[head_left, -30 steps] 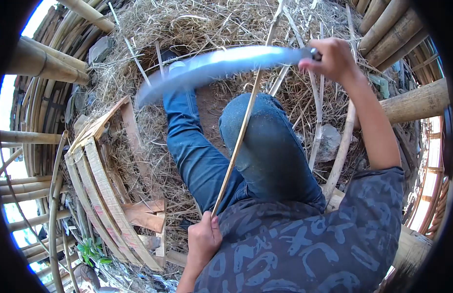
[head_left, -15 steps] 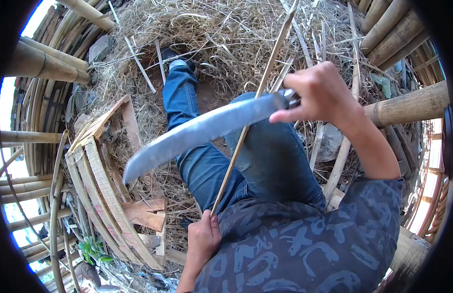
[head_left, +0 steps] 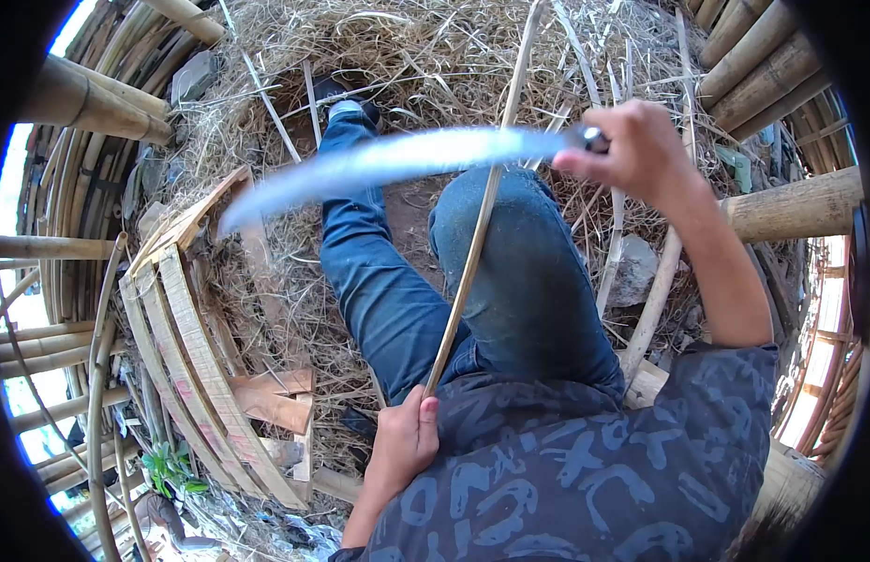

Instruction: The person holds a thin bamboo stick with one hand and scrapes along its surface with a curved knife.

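Note:
A long curved blade point(head_left: 397, 161), blurred by motion, stretches leftward across the legs from my right hand point(head_left: 636, 155), whose fingers are wrapped round its dark handle. My left hand point(head_left: 405, 438), near the waist, grips the lower end of a thin bamboo strip point(head_left: 479, 234). The strip slants up over the raised knee point(head_left: 505, 225) to the top of the view. The blade crosses the strip just above the knee; whether they touch cannot be told.
A slatted wooden crate point(head_left: 196, 361) stands at the left. Dry straw and shavings point(head_left: 425, 47) cover the ground ahead. Bamboo poles point(head_left: 795, 204) flank both sides. A pale stone point(head_left: 633, 272) lies right of the knee, beside loose bamboo strips.
The blade swung down toward me, then back up and away with my right hand. My left hand has shifted slightly right and the strip has tilted more upright.

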`<state>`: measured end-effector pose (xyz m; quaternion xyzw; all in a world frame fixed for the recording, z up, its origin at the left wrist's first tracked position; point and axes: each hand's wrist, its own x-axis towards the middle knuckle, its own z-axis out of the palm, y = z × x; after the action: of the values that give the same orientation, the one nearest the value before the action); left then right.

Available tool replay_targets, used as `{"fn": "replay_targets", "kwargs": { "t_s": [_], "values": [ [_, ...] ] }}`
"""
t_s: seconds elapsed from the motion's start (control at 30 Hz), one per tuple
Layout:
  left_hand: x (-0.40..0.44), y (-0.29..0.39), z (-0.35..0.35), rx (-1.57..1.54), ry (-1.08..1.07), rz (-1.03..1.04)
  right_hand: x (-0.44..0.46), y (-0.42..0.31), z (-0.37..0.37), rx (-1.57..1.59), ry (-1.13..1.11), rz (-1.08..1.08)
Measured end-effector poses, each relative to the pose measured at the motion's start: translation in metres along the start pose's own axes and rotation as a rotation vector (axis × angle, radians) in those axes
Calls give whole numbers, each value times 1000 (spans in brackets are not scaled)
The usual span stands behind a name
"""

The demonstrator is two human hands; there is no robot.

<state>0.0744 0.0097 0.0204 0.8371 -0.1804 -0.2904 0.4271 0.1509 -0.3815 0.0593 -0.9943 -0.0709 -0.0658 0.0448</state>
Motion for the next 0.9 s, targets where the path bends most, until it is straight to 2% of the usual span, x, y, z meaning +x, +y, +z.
{"fn": "replay_targets", "kwargs": {
  "t_s": [0.07,0.2,0.27,0.3,0.33,0.37,0.4,0.5,0.53,0.6,0.77,0.87,0.9],
  "values": [
    [-3,3,-3,-9,2,25,2,26,1,65,-30,279],
    [2,4,-9,-122,-78,-47,1,53,10,71,141,207],
    [2,-6,-4,-445,-225,-159,-7,24,9,348,-37,282],
    [5,-7,-1,-444,-231,-162,-8,10,8,356,-77,262],
    [9,-7,3,-573,-273,-173,-8,-4,9,359,-80,271],
    [11,-6,6,-703,-314,-187,-8,-16,10,254,5,101],
    [12,-7,7,-699,-319,-195,-8,-23,12,150,91,-70],
    [12,-2,10,-1051,-439,-302,-1,-21,13,161,43,-68],
    [11,-4,12,-1050,-435,-305,1,-11,23,223,86,-47],
    [10,-13,17,-1275,-511,-257,5,10,29,256,69,23],
    [7,-14,20,-1265,-491,-248,5,30,35,100,233,-21],
    [7,-16,21,-1256,-503,-238,0,35,38,88,263,26],
    [7,-17,21,-1253,-508,-229,-2,31,39,138,196,51]
  ]
}}
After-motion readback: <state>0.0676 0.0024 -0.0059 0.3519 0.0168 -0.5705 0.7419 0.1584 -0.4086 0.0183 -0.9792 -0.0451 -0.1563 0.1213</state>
